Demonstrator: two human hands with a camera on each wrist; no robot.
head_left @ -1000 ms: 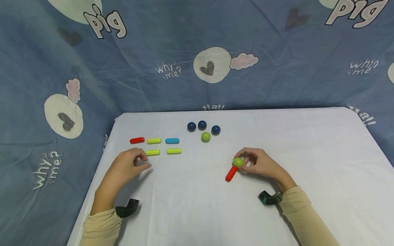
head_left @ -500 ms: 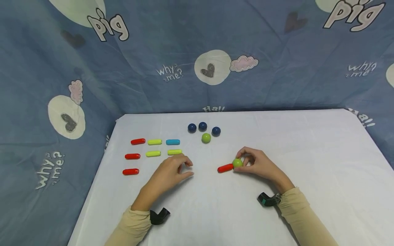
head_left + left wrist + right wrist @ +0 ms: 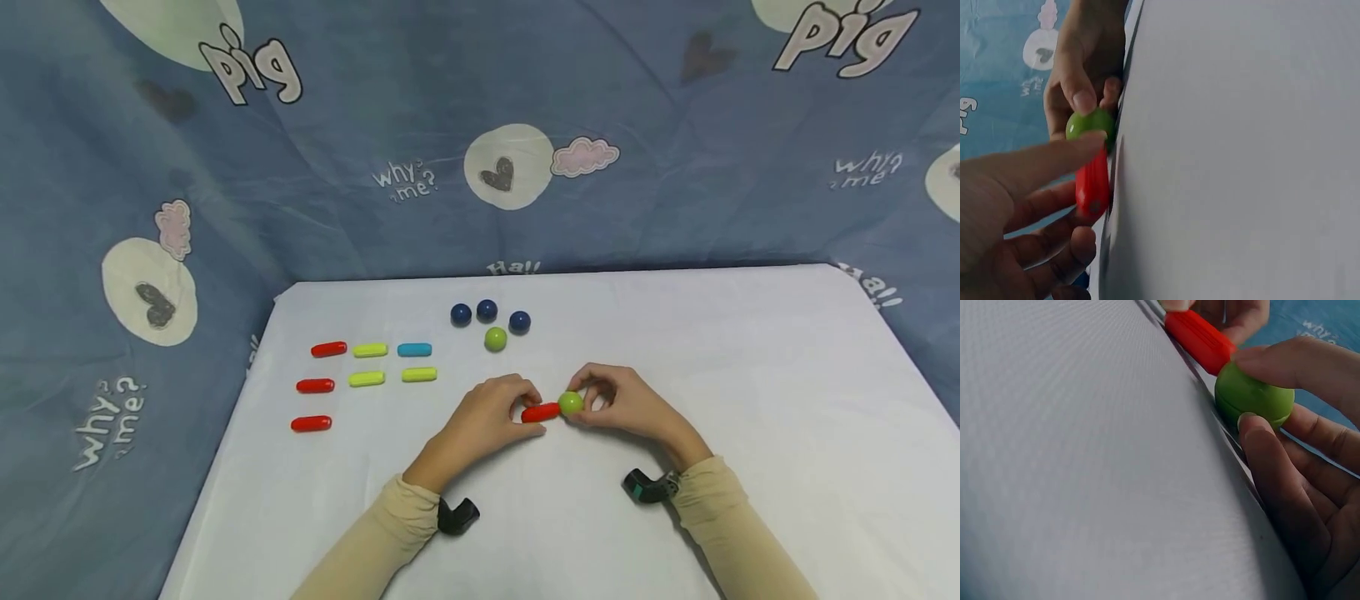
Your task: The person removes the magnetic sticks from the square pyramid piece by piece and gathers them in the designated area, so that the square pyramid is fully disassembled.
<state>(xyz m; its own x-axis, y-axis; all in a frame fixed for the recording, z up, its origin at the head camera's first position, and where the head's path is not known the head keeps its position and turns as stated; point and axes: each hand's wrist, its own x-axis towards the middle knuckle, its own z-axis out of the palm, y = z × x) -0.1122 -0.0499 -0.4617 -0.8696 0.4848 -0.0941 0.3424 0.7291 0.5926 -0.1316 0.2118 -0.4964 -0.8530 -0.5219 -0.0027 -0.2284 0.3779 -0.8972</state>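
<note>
Between the finger and thumb of my right hand (image 3: 626, 404) is a green ball (image 3: 571, 403), pinched from both sides. A short red stick (image 3: 541, 413) is joined end-on to the ball and points left along the tabletop. My left hand (image 3: 483, 421) has its thumb and index finger around this stick, the thumb on the near side and the index finger on the far side. In the left wrist view, the left thumb crosses the stick (image 3: 1092, 187) close to the ball (image 3: 1075, 128). The right wrist view has the ball (image 3: 1254, 397) between the right fingertips, with ridges along the red stick (image 3: 1197, 340).
Loose sticks lie at the left: several red ones (image 3: 311, 424), several yellow-green ones (image 3: 367, 379) and a blue one (image 3: 415, 350). Three dark blue balls (image 3: 487, 311) and another green ball (image 3: 495, 339) sit behind the hands. A printed blue cloth (image 3: 337, 225) hangs beyond the white table (image 3: 712, 350).
My left hand has come right from the loose sticks to the red stick at the ball. That stick has swung from slanting toward the person to pointing left; my right hand keeps the ball.
</note>
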